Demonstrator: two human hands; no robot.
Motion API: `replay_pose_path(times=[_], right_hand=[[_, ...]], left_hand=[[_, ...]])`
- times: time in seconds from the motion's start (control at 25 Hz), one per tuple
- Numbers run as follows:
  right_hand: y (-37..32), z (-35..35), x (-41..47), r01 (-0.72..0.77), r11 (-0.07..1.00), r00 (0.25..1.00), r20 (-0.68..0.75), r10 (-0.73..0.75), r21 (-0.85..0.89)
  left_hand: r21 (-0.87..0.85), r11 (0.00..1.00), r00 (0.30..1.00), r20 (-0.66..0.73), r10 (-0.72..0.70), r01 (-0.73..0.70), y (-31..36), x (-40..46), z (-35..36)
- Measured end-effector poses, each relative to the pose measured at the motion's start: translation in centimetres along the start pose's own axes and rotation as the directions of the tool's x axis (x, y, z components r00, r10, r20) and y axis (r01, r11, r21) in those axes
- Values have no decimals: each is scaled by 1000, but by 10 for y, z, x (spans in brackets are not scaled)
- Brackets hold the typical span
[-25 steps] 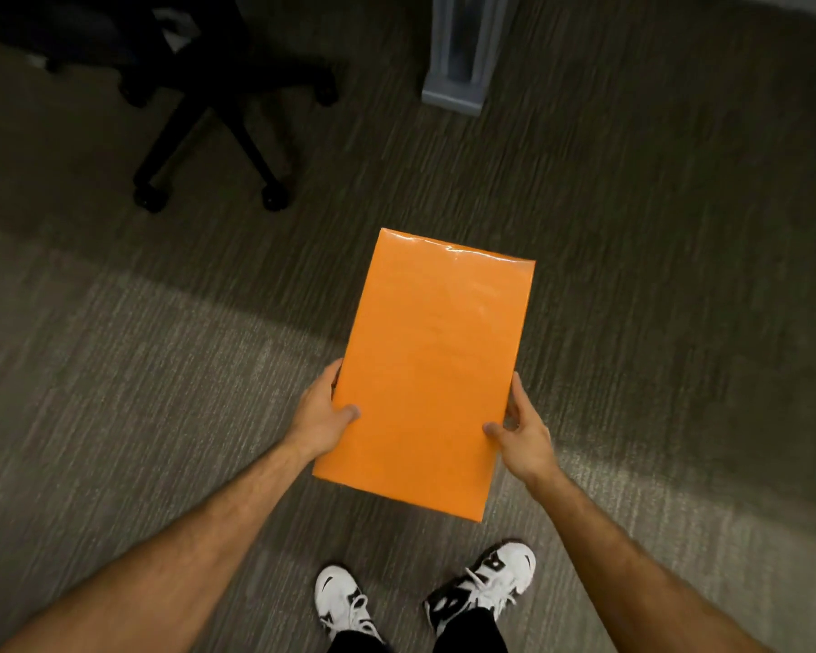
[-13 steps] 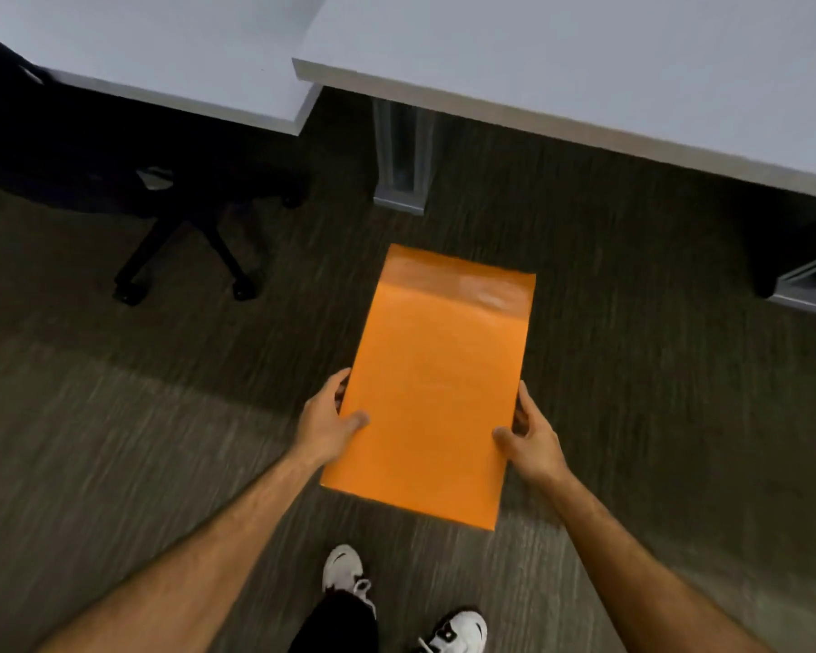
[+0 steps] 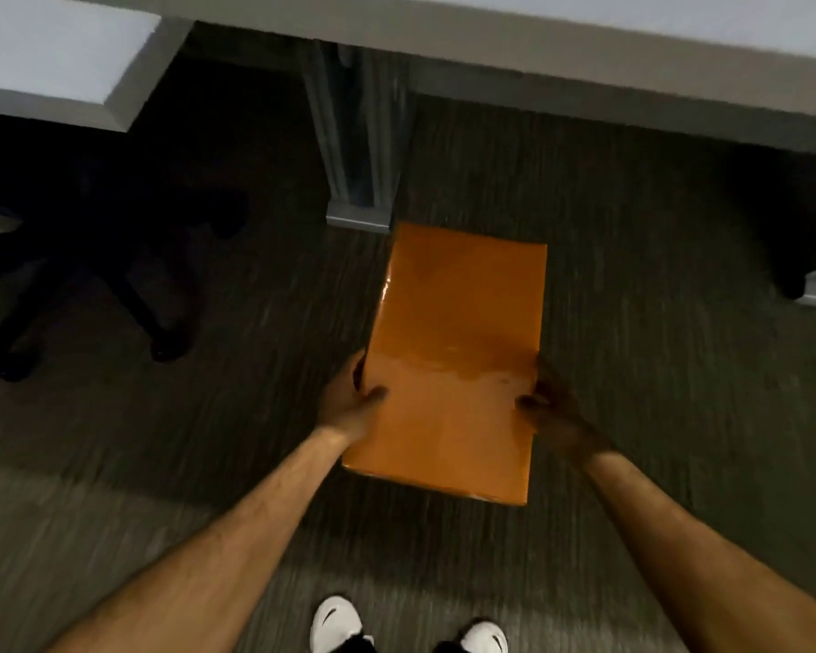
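Both hands on the envelope [image 3: 453,360]: left hand [image 3: 349,407] pinches its left edge, right hand [image 3: 554,412] grips its right edge, thumbs on top, held above carpet just short of the desk leg [image 3: 356,148].

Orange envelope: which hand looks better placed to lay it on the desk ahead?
Right, narrowly. The left hand and right hand pinch the orange envelope alike by its sides, but the desk edge runs nearer on the right.

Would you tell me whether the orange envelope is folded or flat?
Spread flat: the orange envelope shows its whole rectangular face, gripped at its side edges by the left hand and right hand.
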State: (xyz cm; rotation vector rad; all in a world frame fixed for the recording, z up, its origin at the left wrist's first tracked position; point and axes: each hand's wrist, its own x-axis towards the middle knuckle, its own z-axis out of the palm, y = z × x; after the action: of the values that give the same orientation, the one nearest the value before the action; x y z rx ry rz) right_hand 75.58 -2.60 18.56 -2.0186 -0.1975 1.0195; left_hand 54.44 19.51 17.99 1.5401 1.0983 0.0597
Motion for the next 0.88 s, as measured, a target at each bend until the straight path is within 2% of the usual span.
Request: replay_pose_path(times=[0.08,0.28,0.36,0.52,0.64,0.72,0.8,0.88], right_hand=[[15,2,48,31,999,1000,-4,-31,27],[64,14,161,109,993,994,-19,-108,55],[83,22,204,87,994,994,-67,-83,59],[120,44,262,79,995,987,-136,-87,-61],[137,60,278,106,986,963,-233,-135,-132],[143,73,276,174,949,950,-209,-232,-261],[153,87,265,229,838,935,-127,-331,-496],[161,98,252,252,719,925,-57,-375,-647]], left_hand=[[21,998,998,-2,56,-56,-13,48,20],[220,965,988,-16,153,-146,-45,166,62],[246,954,983,-25,183,-171,-64,201,77],[226,956,978,-48,203,-187,-107,246,98],[315,925,970,-42,238,-214,-132,261,112],[507,817,950,15,313,-277,-144,264,118],[719,597,904,102,416,-356,-149,264,117],[815,386,855,234,463,-433,-149,261,113]])
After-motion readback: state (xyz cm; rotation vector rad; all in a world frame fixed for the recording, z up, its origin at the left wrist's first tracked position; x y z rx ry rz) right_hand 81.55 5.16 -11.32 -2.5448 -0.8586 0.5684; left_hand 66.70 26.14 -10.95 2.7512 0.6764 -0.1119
